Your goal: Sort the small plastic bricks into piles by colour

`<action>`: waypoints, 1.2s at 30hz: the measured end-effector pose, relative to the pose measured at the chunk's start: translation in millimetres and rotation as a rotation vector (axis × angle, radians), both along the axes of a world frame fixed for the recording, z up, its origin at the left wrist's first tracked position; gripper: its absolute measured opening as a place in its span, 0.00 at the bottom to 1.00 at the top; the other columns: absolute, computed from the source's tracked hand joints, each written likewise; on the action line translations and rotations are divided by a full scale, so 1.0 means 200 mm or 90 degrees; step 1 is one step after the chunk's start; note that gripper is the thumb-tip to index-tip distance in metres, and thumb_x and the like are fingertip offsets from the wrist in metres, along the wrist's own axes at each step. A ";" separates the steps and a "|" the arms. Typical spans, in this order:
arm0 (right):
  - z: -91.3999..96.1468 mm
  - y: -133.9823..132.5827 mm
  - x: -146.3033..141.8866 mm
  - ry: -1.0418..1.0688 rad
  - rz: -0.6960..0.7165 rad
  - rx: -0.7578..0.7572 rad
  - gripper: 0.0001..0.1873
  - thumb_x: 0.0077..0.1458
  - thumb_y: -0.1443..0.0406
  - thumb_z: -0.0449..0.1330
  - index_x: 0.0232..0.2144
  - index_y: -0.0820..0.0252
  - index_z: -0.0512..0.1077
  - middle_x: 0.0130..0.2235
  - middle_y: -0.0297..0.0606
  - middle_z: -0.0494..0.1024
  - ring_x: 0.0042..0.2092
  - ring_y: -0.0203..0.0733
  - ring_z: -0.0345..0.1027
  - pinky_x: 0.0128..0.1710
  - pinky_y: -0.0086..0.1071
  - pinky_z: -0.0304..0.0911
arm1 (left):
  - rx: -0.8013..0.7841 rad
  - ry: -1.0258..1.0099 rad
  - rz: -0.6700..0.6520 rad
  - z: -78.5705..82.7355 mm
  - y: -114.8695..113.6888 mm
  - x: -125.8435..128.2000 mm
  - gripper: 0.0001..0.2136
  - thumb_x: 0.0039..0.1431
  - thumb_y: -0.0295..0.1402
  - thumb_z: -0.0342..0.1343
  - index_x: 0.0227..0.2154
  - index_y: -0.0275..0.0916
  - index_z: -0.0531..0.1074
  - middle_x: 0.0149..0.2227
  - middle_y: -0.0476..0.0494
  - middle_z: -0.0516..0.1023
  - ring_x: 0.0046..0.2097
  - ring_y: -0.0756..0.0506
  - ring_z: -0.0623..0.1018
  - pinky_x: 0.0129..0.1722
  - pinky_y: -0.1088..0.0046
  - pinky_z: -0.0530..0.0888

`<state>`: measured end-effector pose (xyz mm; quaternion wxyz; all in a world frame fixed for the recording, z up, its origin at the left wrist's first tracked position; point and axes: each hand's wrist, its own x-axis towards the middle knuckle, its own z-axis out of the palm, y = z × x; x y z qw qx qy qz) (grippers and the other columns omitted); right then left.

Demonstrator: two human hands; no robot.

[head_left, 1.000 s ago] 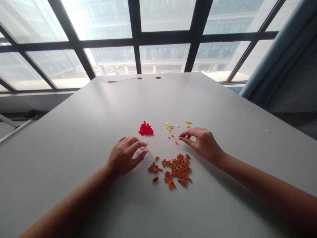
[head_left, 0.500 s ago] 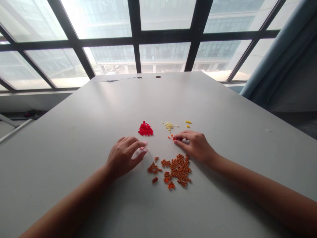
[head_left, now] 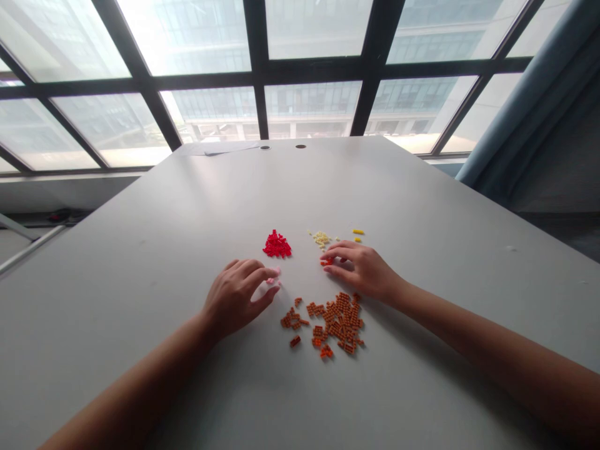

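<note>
My left hand (head_left: 241,292) rests on the table beside a few pink bricks (head_left: 272,277), its thumb and fingers apart. Those bricks lie at its fingertips, partly hidden. My right hand (head_left: 360,265) curves over a few small orange bricks (head_left: 325,263) on the table; its thumb and fingers are spread, with the orange bricks between or just beyond the tips. Nearer to me spreads a loose pile of brown bricks (head_left: 342,322), with some bright orange bricks (head_left: 327,351) at its near edge. A heap of red bricks (head_left: 277,244) sits beyond, between the hands.
Cream-coloured bricks (head_left: 321,238) lie just past my right hand, and two yellow pieces (head_left: 358,232) are to their right. The white table (head_left: 225,206) reaches to large windows. Thin sheets (head_left: 225,150) and two round holes are at its far edge. A blue curtain (head_left: 515,125) hangs at right.
My right hand has shifted slightly left and its fingers have spread over the orange bricks. The left hand stays nearly still. The whole view has shifted slightly.
</note>
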<state>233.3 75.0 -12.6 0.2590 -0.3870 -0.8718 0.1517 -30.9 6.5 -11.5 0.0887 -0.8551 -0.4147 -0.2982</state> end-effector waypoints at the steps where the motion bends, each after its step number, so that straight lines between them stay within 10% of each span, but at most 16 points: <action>1: 0.00 0.00 0.00 -0.003 0.006 0.012 0.08 0.54 0.66 0.60 0.38 0.58 0.76 0.43 0.42 0.77 0.43 0.42 0.72 0.45 0.38 0.68 | 0.001 0.001 0.001 0.00 0.00 0.00 0.07 0.59 0.34 0.53 0.38 0.40 0.73 0.31 0.47 0.76 0.31 0.49 0.75 0.35 0.71 0.69; 8: 0.04 -0.04 0.00 0.006 0.071 0.108 0.06 0.57 0.66 0.59 0.35 0.58 0.76 0.40 0.40 0.79 0.43 0.42 0.71 0.46 0.39 0.66 | 0.005 -0.002 -0.003 0.00 0.00 0.00 0.07 0.59 0.33 0.53 0.38 0.40 0.73 0.31 0.46 0.76 0.31 0.49 0.75 0.35 0.71 0.69; 15: 0.15 -0.35 -0.04 0.030 0.246 0.047 0.05 0.55 0.62 0.62 0.30 0.57 0.75 0.34 0.35 0.79 0.37 0.37 0.70 0.42 0.34 0.58 | 0.003 -0.005 0.001 0.00 0.00 0.00 0.06 0.59 0.33 0.54 0.38 0.40 0.73 0.31 0.47 0.76 0.31 0.49 0.75 0.35 0.71 0.69; 36: 0.08 -0.50 -0.03 -0.033 0.271 0.177 0.08 0.59 0.69 0.54 0.29 0.59 0.70 0.31 0.34 0.77 0.34 0.35 0.65 0.41 0.35 0.56 | 0.006 0.002 -0.007 0.00 0.00 0.00 0.07 0.59 0.33 0.53 0.39 0.40 0.72 0.31 0.47 0.76 0.31 0.49 0.75 0.35 0.71 0.69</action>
